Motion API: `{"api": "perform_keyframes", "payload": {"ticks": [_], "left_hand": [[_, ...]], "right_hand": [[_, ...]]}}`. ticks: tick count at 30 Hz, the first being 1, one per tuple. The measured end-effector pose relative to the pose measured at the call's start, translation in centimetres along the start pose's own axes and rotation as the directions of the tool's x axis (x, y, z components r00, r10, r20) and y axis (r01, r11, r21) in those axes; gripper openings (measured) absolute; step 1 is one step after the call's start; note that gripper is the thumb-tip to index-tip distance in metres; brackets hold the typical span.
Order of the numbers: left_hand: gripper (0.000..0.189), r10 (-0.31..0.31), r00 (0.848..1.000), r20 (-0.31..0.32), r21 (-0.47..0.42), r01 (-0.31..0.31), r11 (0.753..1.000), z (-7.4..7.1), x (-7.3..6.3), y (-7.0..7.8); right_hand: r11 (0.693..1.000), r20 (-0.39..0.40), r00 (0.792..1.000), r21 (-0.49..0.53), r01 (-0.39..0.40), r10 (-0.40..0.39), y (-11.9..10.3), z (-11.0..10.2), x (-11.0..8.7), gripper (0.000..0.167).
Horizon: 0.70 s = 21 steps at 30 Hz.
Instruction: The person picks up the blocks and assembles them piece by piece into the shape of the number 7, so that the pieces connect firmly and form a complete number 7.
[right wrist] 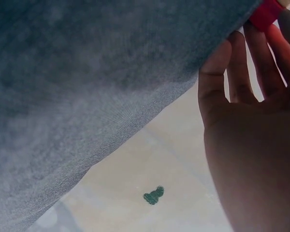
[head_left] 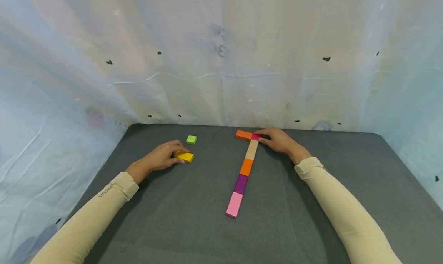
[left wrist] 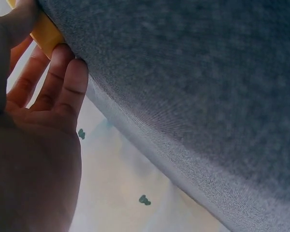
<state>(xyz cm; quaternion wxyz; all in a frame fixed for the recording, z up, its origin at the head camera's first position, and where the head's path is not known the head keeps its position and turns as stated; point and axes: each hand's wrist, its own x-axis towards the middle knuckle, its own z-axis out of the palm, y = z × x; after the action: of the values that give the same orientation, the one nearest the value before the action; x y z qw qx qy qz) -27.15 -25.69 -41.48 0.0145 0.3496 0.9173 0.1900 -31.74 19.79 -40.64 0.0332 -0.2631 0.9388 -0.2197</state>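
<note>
My left hand (head_left: 165, 155) grips a flat yellow block (head_left: 184, 156), thumb on the near side and fingers on the far side. The left wrist view shows the same yellow block (left wrist: 47, 36) low against the grey cloth. At the top of a slanting row, my right hand (head_left: 278, 140) pinches a small red block (head_left: 255, 136) between thumb and fingers. An orange block (head_left: 243, 134) lies end-on to the left of the red one. Below the red block run a tan block (head_left: 252, 149), a second orange block (head_left: 246, 167), a purple block (head_left: 241, 184) and a pink block (head_left: 234, 204).
A small lime green block (head_left: 191, 139) lies just beyond the left hand. Everything rests on a dark grey cloth-covered table (head_left: 194, 225), whose far edge meets a pale hanging curtain (head_left: 221, 83). The curtain also closes in both sides.
</note>
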Motion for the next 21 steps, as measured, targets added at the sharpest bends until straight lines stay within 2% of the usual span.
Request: {"api": "perform_keyframes", "payload": {"ticks": [8,21], "left_hand": [[0.037,-0.024,1.0,0.019,-0.004,0.024,1.0,-0.22,0.03,0.2],[0.038,-0.026,1.0,0.004,0.017,0.026,1.0,-0.2,-0.29,-0.11]], "right_hand": [[1.0,-0.008,1.0,0.003,-0.011,0.011,0.04,0.0,0.1,0.041],[1.0,-0.004,1.0,0.018,-0.012,0.012,-0.11,0.07,0.03,0.04]]}}
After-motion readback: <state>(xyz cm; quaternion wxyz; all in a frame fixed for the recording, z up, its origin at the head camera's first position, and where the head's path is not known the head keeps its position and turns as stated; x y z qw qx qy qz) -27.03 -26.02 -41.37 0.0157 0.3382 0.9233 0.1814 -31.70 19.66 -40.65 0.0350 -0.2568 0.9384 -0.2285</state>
